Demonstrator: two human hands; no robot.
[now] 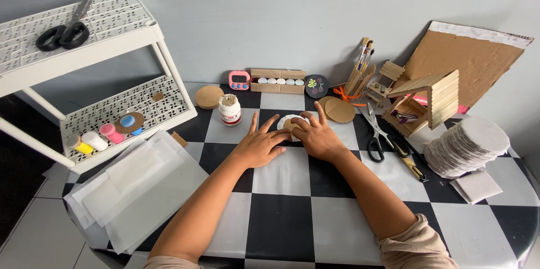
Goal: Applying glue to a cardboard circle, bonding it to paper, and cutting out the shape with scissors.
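Note:
My left hand (259, 144) and my right hand (318, 135) rest side by side on the black-and-white checked table (287, 213). Their fingertips press on a small white paper round (288, 118) with a brown cardboard disc (290, 125) on top of it. Fingers cover much of both pieces. A white glue jar (229, 110) stands just left of my left hand. Two more cardboard discs (337, 109) lie just beyond my right hand.
A white rack (112, 100) at the left carries paint bottles (95, 139) and black scissors (64, 32). Translucent sheets (138, 187) lie front left. At the right are scissors (374, 134), a stick house (424, 103), a stack of white rounds (467, 145) and cardboard (469, 61). A pink timer (239, 79) sits by the wall.

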